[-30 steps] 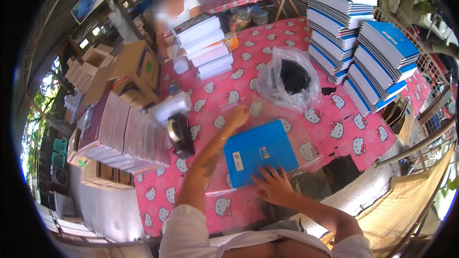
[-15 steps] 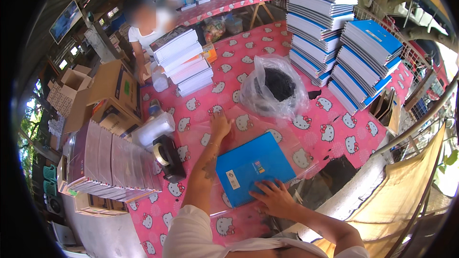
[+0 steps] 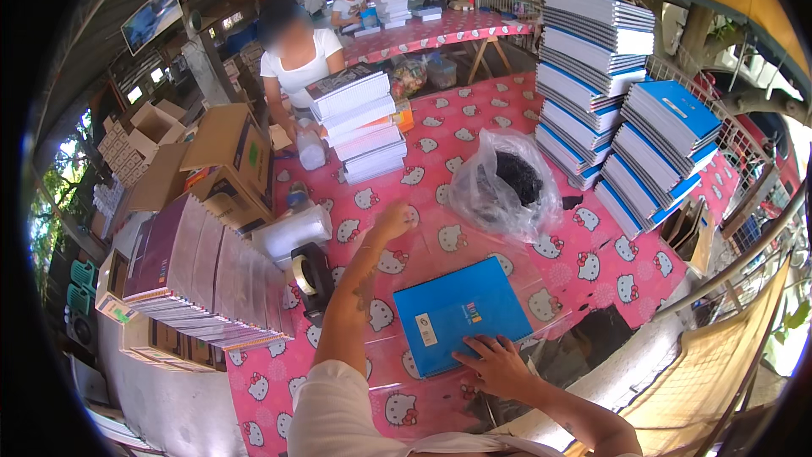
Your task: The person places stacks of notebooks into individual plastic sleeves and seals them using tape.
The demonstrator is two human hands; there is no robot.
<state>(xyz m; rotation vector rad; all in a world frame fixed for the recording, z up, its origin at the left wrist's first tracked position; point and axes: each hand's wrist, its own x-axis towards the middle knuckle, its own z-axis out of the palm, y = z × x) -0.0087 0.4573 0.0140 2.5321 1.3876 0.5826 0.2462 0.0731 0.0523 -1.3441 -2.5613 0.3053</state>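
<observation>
A blue spiral notebook (image 3: pixel 457 292) lies at a slant on a sheet of clear plastic (image 3: pixel 533 275) spread over the pink tablecloth. My right hand (image 3: pixel 499 364) rests on the notebook's near edge with its fingers spread. Beyond the notebook's far left corner, my left hand (image 3: pixel 394 222) is closed, fingers bent together at the far part of the plastic, which appears pinched in it; the fingertips are partly hidden. A black tape dispenser (image 3: pixel 313 283) with a tape roll stands left of my left forearm.
A clear bag with black contents (image 3: pixel 507 182) sits beyond the notebook. Tall stacks of blue notebooks (image 3: pixel 592 85) rise at the far right. Wrapped purple notebooks (image 3: pixel 207 275) and an open carton (image 3: pixel 224 169) stand left. Across the table, a person (image 3: pixel 300 68) stands behind stacked books (image 3: pixel 359 127).
My left hand has gone from loosely spread fingers to a closed grip. My right hand stays on the notebook. The view has tilted up, showing more of the person across the table.
</observation>
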